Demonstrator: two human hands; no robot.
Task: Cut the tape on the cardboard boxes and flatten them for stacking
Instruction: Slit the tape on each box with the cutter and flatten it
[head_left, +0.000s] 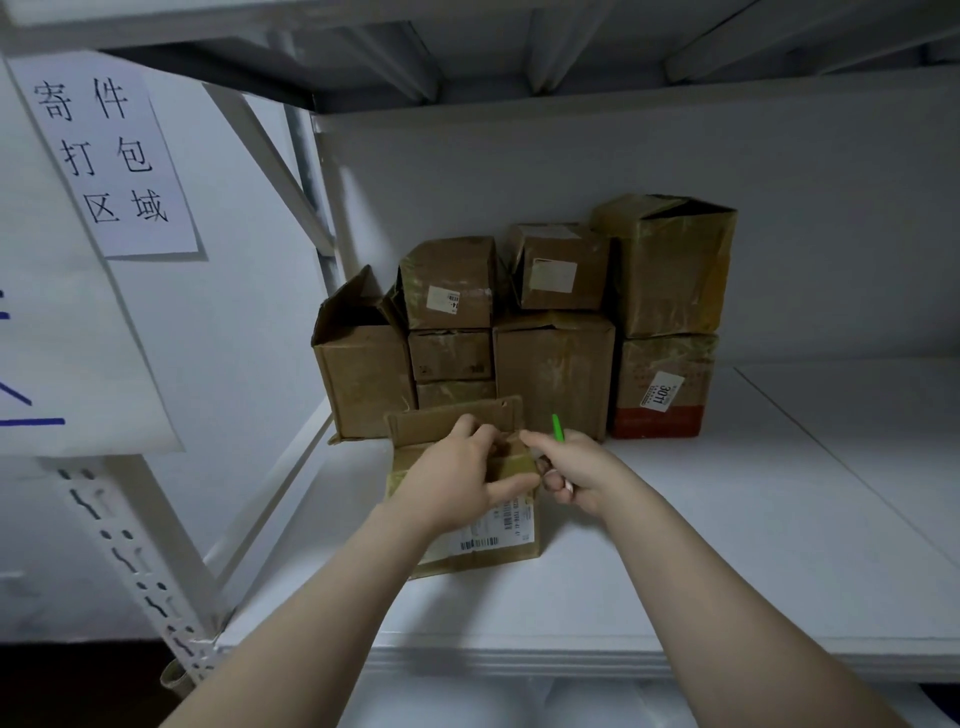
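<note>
Left hand (457, 478): fingers (470, 425) hooked over the open top rim of the small cardboard box (511, 551), thumb on its front, gripping it. Right hand (574, 473): fingers curled round a green tool (557, 427), index finger stretched to the box's top edge; tip hidden. The box stands near the front of the white shelf (727, 519); its barcode label is unreadable. Behind it is a stack of cardboard boxes (556, 364), one sticker reading "3011". The paper sign (104, 156) on the left reads "寄件 打包 区域".

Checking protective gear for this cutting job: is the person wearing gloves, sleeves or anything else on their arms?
No. The left hand and right hand are ungloved, and both forearms are uncovered down to the picture's edge; no sleeve, watch or bracelet shows.
</note>
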